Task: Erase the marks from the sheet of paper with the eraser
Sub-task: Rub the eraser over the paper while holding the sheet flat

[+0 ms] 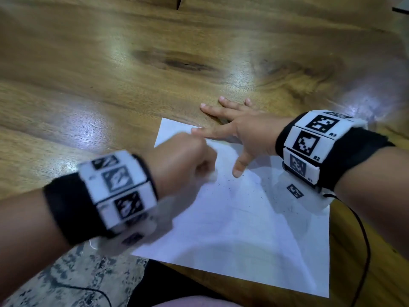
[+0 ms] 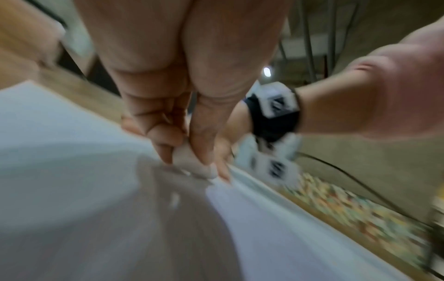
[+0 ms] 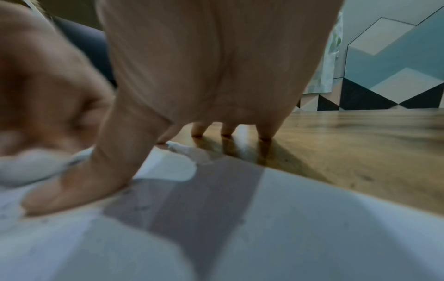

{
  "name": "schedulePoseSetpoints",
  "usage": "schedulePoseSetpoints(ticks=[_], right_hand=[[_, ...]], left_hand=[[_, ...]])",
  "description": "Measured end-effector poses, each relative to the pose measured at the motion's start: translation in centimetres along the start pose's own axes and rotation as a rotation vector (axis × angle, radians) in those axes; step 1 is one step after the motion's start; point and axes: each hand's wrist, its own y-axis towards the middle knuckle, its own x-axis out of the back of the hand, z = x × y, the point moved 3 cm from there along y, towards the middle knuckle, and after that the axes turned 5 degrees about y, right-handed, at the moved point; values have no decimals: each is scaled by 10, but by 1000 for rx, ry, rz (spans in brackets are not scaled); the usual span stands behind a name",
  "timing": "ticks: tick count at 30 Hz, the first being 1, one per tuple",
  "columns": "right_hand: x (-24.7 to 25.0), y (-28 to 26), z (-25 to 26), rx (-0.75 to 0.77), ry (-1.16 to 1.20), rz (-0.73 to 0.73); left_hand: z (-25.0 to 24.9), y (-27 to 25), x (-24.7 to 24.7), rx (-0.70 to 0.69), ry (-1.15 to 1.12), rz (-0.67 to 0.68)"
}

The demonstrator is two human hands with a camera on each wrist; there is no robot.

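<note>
A white sheet of paper (image 1: 243, 229) lies on the wooden table (image 1: 110, 74), with small dark crumbs scattered near its middle. My left hand (image 1: 190, 160) is a blurred fist over the sheet's upper left part. It pinches a small white eraser (image 2: 192, 161) between thumb and fingers, the eraser's tip down on the paper (image 2: 60, 152). My right hand (image 1: 239, 131) lies flat with its fingers spread. Thumb and index finger press on the paper (image 3: 312, 237), and the other fingertips rest on the wood beyond the sheet's far edge.
A black cable (image 1: 363, 240) runs down from my right wrist band past the sheet's right edge. The table's near edge sits just under the sheet, with speckled floor (image 1: 66, 273) below at the left. A patterned wall (image 3: 396, 66) stands beyond the table.
</note>
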Motion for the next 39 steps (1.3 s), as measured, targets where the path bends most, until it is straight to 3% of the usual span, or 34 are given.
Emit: schedulePoseSetpoints(ticks=[2,4,8,9,13,14,15,17,19,20,23,24,26,29,31,32,36,39], right_hand=[[1,-1,1,1,12,-2],[1,0,2,2,11,-4],[-2,1,-2,1,-4,3],[-2,1,-2,1,-6,3],[1,-1,1,-12,-18,4],[1,-1,1,-8,-12,2],[0,-1,0,-1,-5,-1],[-1,1,-1,4,-2,-7],[-3,2,-3,4,-7,-10],[-3,2,-3,4,-8,-10],[-1,1,-2,-10,-23,2],[-1,1,-2,-12,-27,6],[-2,1,-2,-4,-18,-2],[-2,2,-3,-3,-19,-9],[-2,3,-3,-6,-40,-3],[-2,3,-3,-7,-40,-2],[-2,2,-2,-9,-38,-6],[-5,4,-5,15,-18,-31]], left_hand=[[0,20,8,4,36,-128],[-1,15,5,-30,31,-138],[-7,-20,-16,-55,-48,170],[-7,-17,-14,-57,-42,179],[8,16,12,39,62,-153],[9,16,12,27,67,-169],[8,11,9,-22,56,-134],[0,-8,-5,-100,17,75],[1,-17,-14,-73,-20,232],[4,-15,-9,-37,-22,212],[18,7,13,23,69,-114],[20,11,17,38,87,-168],[21,4,12,40,80,-144],[15,-21,-6,-16,34,76],[15,-22,-6,2,-2,153],[17,-17,-3,29,-4,130],[20,2,12,77,65,-177],[20,-17,3,42,12,-118]])
